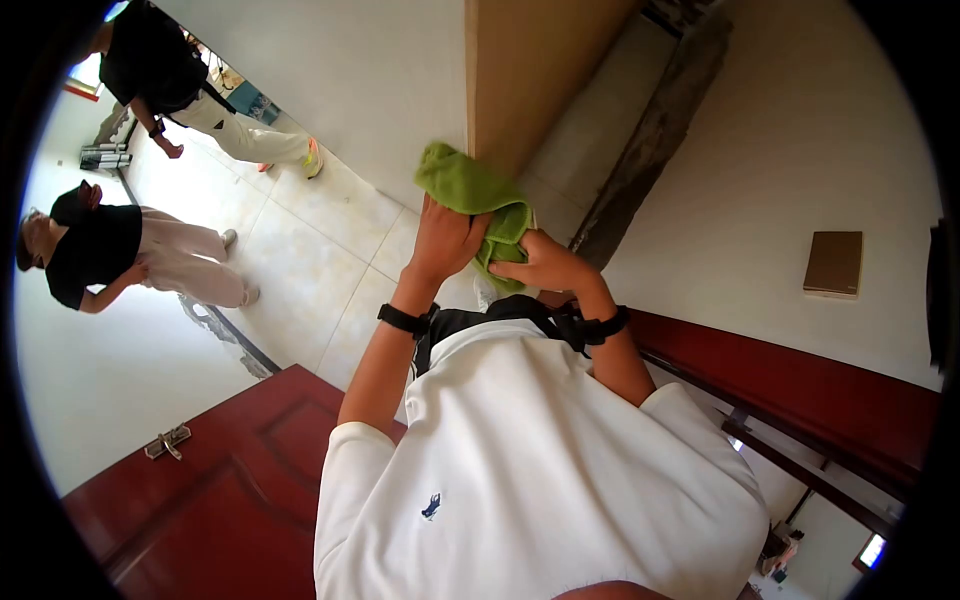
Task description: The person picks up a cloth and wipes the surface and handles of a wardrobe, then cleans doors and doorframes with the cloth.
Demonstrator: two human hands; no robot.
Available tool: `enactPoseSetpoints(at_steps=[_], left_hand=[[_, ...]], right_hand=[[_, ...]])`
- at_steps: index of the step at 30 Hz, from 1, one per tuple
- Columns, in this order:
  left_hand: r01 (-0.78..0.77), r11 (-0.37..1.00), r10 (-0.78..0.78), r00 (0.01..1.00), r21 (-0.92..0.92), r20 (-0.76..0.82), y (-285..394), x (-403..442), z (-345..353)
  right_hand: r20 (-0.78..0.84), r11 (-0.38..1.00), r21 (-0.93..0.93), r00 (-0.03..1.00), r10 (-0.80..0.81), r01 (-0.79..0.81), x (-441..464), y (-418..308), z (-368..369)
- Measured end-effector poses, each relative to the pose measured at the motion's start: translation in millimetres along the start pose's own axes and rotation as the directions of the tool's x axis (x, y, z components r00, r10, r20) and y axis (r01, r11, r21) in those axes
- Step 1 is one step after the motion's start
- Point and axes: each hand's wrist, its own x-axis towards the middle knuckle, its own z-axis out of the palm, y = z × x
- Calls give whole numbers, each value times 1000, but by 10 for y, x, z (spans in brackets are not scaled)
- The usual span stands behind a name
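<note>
A fuzzy green cloth [470, 184] is bunched up in front of me, beside the lower end of a wall corner. My left hand [446, 238] grips it from the left, and some of its fingers are hidden under the fabric. On the other side, my right hand [548, 263] has its fingers closed on the lower folds of the same cloth. Whether the cloth touches the wall, I cannot tell. Black straps circle both of my wrists.
A red door [230, 470] with a metal handle [168, 441] stands at lower left. Two people in dark tops stand on the tiled floor [310, 235] at left. At right are a brown wall switch plate [833, 263] and a dark red door frame [790, 385].
</note>
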Motion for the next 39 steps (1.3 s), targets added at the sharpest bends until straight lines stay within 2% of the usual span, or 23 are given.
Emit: enactPoseSetpoints(at_steps=[1,2,4,5,7,8,10,11,13,15,18,21,23,24,26,28,31,32,33,35,36,37,39], left_hand=[[27,999,-27,999,-20,23,-76,-53,32],[27,999,-26,999,-29,27,-106,-76,37],[112,990,-109,993,-86,35,-175,-102,5],[105,990,-102,994,-90,37,-153,-49,-66],[-27,999,20,983,-37,-180,-50,133,-251],[-35,999,27,984,-42,-179,22,293,-400],[-171,984,150,945,-49,-289,215,592,-729],[-177,982,155,948,-58,-279,259,693,-826],[-292,939,203,897,-181,-392,283,829,-946],[-277,936,186,914,-219,-361,129,781,-972],[-177,939,91,954,-294,-285,-254,533,-907],[-116,975,72,972,-188,-223,-578,320,-901],[47,998,-55,984,-49,-172,-644,326,-985],[-46,999,50,962,20,-267,-681,383,-1038],[-123,992,107,955,-40,-277,-586,594,-1270],[-233,955,183,949,-183,-257,-520,819,-1466],[-319,932,267,925,-170,-271,-534,983,-1492],[-330,934,286,920,-139,-268,-655,945,-1391],[-331,933,286,920,-141,-269,-779,879,-1257],[-190,958,140,964,-213,-228,-1060,631,-988],[-183,981,172,975,-70,-143,-1254,446,-876],[-187,980,176,974,-63,-146,-1427,261,-772],[-80,996,78,996,-27,-45,-1673,-23,-642]], right_hand=[[95,993,-60,989,109,-104,-12,-25,-51],[90,992,-60,989,117,-112,-27,-114,-69],[85,974,182,989,124,-137,-56,-392,-73],[77,974,182,989,124,-136,-55,-525,-69],[-143,975,191,986,-82,109,-48,-781,-24],[-152,976,188,985,-82,111,-28,-886,12],[-482,882,269,847,-224,386,-13,-1077,119],[-495,883,269,842,-217,385,15,-1174,158],[-554,826,196,755,-352,529,102,-1373,215],[-591,853,103,721,-361,512,280,-1497,303],[-534,931,-220,762,-366,292,484,-1473,508],[-476,923,-295,800,-365,246,728,-1128,697],[-453,914,-322,808,-377,246,840,-1169,759],[-508,925,-282,778,-371,257,861,-1250,800],[-556,935,-239,752,-353,262,856,-1487,797],[-565,845,-374,628,-534,382,820,-1695,727],[-591,850,-341,612,-525,401,901,-1847,702],[-570,805,-465,570,-591,369,965,-1871,706],[-570,804,-467,570,-591,367,999,-1838,703],[-514,737,-628,579,-633,248,1050,-1672,751],[-491,732,-647,617,-615,214,1103,-1589,740],[-490,730,-647,613,-620,221,1142,-1483,781],[-434,619,-785,726,-534,-14,1221,-1237,850]])
